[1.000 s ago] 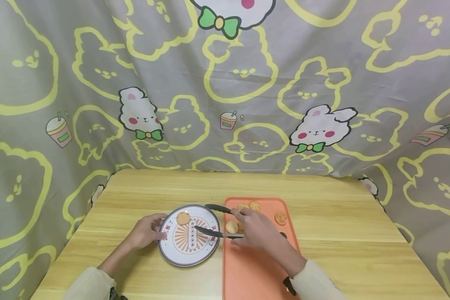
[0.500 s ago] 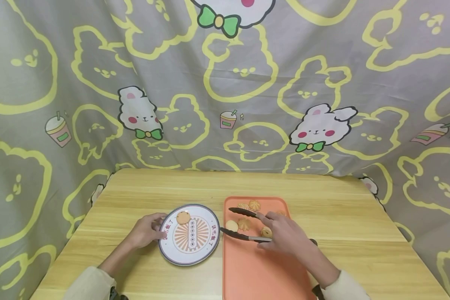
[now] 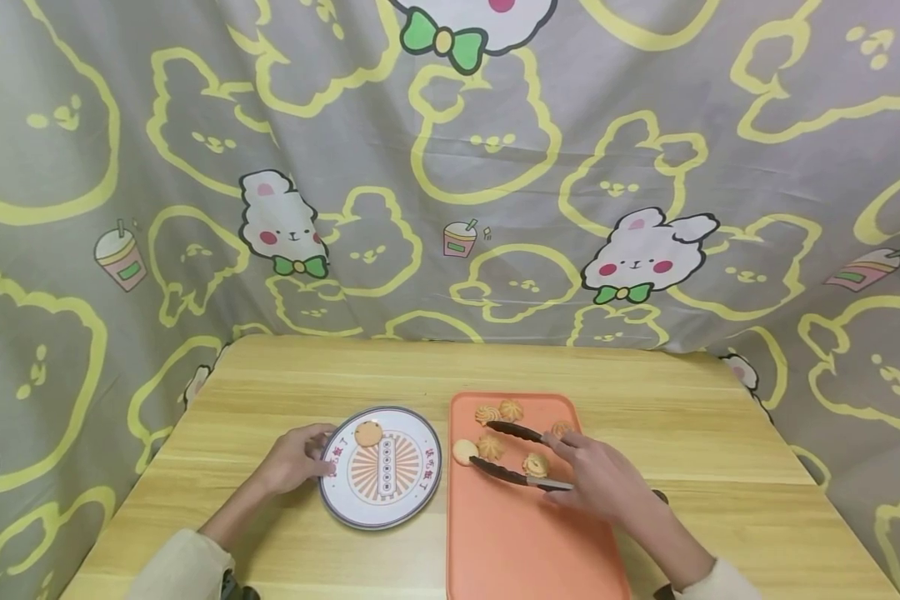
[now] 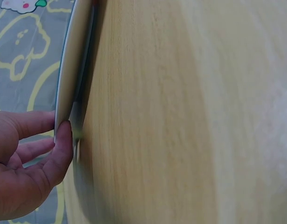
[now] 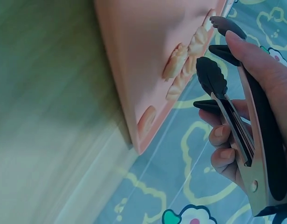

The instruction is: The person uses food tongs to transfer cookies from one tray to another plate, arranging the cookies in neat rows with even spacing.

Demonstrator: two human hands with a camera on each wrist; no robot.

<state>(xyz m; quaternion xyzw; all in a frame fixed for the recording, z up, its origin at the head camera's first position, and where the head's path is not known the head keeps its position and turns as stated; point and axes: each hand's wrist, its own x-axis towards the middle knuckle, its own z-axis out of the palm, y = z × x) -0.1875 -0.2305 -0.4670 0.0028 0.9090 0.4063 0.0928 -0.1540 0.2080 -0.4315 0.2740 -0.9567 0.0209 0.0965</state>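
Observation:
My left hand (image 3: 292, 461) pinches the left rim of a round white plate (image 3: 341, 500) with a dark edge and an orange ray print. In the left wrist view the plate (image 4: 71, 65) shows edge-on, its rim between thumb and fingers (image 4: 62, 149). One round cookie (image 3: 368, 432) lies on the plate's upper part. My right hand (image 3: 607, 483) grips metal food tongs (image 3: 543, 483) with black tips, spread apart over an orange tray (image 3: 525, 550). Nothing sits between the tips. The lower tip is beside a pale round cookie (image 3: 465, 452), the upper close to a swirled cookie (image 3: 487, 414).
More cookies lie on the tray: a star-shaped one (image 3: 490, 447), a ridged one (image 3: 511, 410), a ring-like one (image 3: 536, 465) and one (image 3: 562, 429) near the right rim. Tray and plate stand side by side on a wooden table (image 3: 720, 467). A patterned curtain (image 3: 390, 142) hangs behind.
My right hand has moved right with the tongs, from over the plate to over the tray's cookies. The left hand and the plate have stayed put.

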